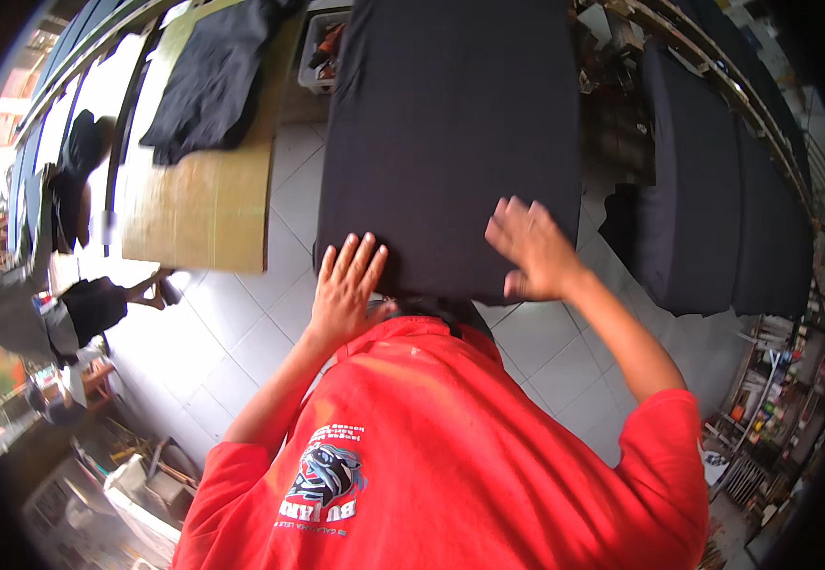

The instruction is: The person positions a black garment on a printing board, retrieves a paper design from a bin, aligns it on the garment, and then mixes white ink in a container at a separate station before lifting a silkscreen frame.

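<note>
A long board covered in black cloth [450, 142] stretches away from my body, its near edge by my waist. On the near left corner of the cloth lies my left hand [346, 290], fingers stretched out and nothing in it. My right hand [534, 249] is over the near right part of the cloth, palm down, with its fingers spread and slightly blurred. Whether the right palm touches the cloth or hovers just above it, I cannot tell. A few creases run along the cloth's left side and near edge.
To the left stands a yellowish board [199, 209] with dark cloth [208, 81] on it. More dark-covered boards [707, 209] stand at right. A white crate [325, 52] sits beyond, between boards. Another person [32, 304] is at far left. Cluttered shelves [764, 408] line the lower right.
</note>
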`<state>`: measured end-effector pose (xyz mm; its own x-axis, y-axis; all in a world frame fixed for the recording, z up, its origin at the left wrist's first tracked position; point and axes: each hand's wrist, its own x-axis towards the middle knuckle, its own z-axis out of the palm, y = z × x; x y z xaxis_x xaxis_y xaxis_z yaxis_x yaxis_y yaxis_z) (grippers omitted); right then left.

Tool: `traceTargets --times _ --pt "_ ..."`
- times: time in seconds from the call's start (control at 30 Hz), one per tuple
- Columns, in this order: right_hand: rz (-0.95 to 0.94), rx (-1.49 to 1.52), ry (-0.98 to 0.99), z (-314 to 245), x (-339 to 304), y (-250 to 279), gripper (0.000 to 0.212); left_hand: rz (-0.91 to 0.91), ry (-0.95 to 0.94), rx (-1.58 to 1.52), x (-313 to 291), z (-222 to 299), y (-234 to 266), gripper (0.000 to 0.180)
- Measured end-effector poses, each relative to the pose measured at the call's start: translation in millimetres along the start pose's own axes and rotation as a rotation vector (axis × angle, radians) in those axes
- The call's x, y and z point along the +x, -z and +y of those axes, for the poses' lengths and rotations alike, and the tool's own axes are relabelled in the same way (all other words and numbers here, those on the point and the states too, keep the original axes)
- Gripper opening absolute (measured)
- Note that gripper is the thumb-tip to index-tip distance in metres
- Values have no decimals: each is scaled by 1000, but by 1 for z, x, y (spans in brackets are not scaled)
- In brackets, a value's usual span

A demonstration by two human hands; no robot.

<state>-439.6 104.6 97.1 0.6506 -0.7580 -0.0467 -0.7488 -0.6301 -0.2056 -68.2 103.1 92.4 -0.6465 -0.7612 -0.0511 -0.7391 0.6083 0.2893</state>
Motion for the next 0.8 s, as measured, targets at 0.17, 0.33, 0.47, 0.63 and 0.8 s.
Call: traceTargets --times 0.17,0.33,0.47,0.63,0.8 --pt "328 -270 -424 27 63 -25 75 244 210 38 -31 5 -20 82" --pt "80 -56 140 -107 71 -33 83 368 460 -108 -88 16 -63 85" --pt "-16 -150 116 -35 37 -3 74 294 878 -517 -192 4 -157 68" --pt "141 -160 -85 6 40 -13 70 353 1226 -1516 -187 74 -187 47" --pt "-102 -79 377 -131 50 -4 81 280 859 -1311 -121 155 -166 43"
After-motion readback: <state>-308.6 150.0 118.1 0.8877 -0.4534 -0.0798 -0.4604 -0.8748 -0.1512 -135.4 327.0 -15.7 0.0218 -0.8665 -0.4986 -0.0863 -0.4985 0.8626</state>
